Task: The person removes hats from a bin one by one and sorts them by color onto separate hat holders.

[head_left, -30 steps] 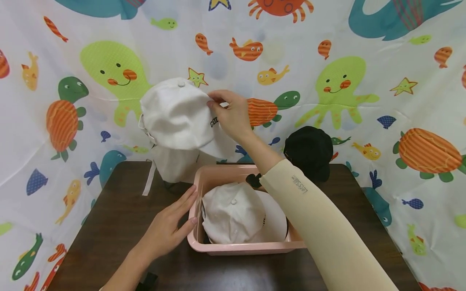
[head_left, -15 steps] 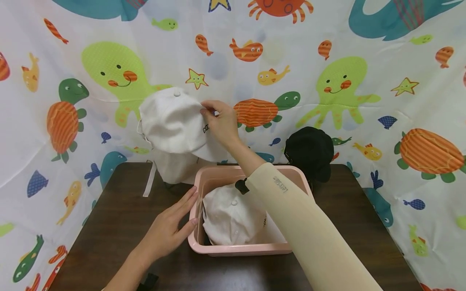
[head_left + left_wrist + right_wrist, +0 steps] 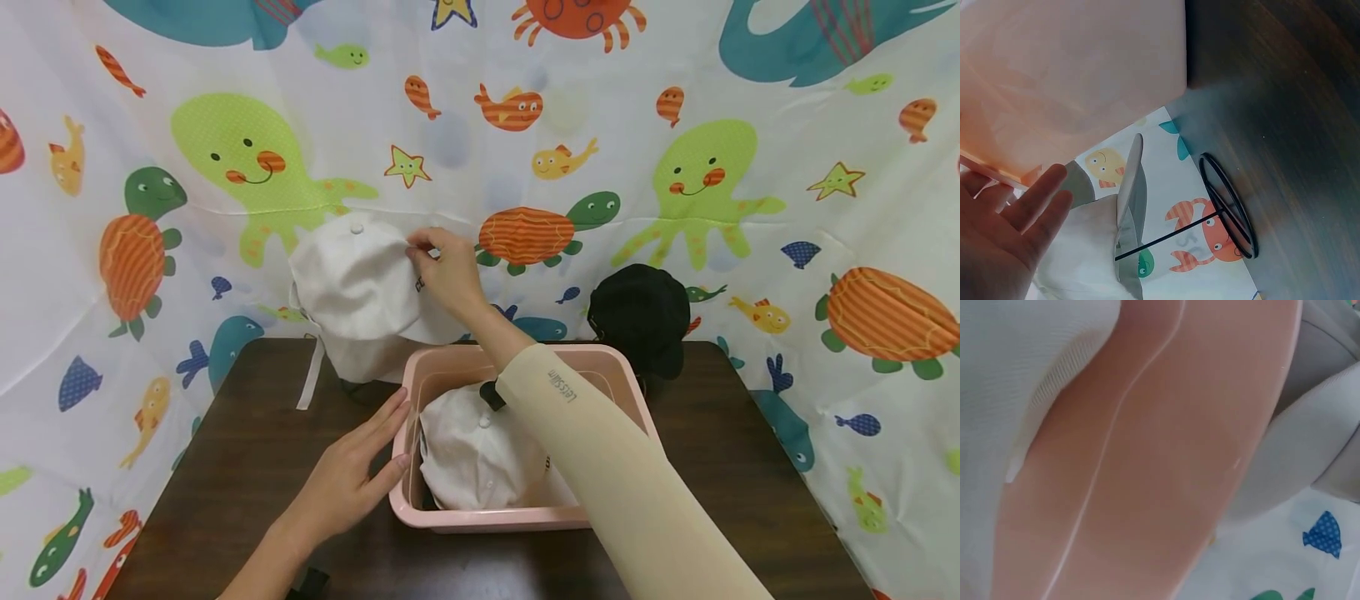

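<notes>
My right hand (image 3: 452, 271) pinches a white cap (image 3: 348, 287) with dark lettering by the front of its crown, at the back left of the table. That cap sits over another white cap (image 3: 363, 360), which it partly covers. My left hand (image 3: 347, 477) rests its extended fingers against the left wall of a pink bin (image 3: 510, 522). Inside the bin lies one more white cap (image 3: 468, 454), its brim partly hidden by my right sleeve (image 3: 592, 442). The left wrist view shows a black wire stand (image 3: 1229, 206) beneath the caps at the back.
A black cap (image 3: 637, 317) stands at the back right, behind the bin. A pale strap (image 3: 311, 379) hangs down at the back left. The dark wooden table (image 3: 247, 433) ends at a white curtain (image 3: 480, 167) printed with sea animals.
My right hand has lowered the white cap and moved it slightly left, down over the cap below. The left hand stays at the bin's wall.
</notes>
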A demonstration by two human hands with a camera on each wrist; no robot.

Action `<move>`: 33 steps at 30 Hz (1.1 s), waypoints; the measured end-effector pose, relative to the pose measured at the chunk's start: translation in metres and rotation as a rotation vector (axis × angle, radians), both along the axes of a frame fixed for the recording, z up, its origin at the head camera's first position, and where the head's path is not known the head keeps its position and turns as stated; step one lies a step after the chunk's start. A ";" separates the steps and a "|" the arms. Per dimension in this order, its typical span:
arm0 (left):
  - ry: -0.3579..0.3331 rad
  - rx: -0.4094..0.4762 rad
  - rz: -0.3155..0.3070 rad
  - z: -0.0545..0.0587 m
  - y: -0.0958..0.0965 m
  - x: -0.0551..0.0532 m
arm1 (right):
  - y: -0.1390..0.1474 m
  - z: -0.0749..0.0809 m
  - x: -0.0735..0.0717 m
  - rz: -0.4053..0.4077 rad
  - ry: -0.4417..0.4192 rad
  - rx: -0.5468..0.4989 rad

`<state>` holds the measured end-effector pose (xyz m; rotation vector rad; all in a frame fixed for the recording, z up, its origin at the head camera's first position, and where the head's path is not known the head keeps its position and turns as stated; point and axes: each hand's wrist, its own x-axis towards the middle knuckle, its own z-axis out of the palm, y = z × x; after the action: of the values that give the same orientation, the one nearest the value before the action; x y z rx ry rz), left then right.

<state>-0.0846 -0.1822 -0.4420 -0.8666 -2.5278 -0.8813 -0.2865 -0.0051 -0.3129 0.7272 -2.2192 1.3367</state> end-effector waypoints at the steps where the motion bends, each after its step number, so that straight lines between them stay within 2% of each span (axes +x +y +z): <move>1: 0.009 0.003 -0.001 0.000 0.000 0.000 | 0.000 -0.001 0.000 0.001 -0.001 0.003; 6: 0.033 0.010 -0.002 -0.001 0.000 0.000 | 0.000 -0.005 0.000 0.000 -0.032 0.021; 14: -0.027 -0.007 0.012 0.000 0.000 0.001 | -0.001 -0.009 -0.003 -0.019 -0.054 0.066; 23: 0.000 -0.017 0.011 -0.001 0.001 0.000 | -0.002 -0.015 -0.007 -0.047 -0.105 0.058; 28: -0.013 -0.011 0.015 0.000 0.001 0.001 | -0.005 -0.018 -0.010 -0.085 -0.103 0.118; 33: 0.005 -0.015 0.016 -0.001 0.000 0.000 | -0.008 -0.019 -0.011 -0.114 -0.113 0.148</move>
<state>-0.0844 -0.1819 -0.4430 -0.8504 -2.5368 -0.8556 -0.2971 -0.0131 -0.3320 0.5783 -2.4306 1.1947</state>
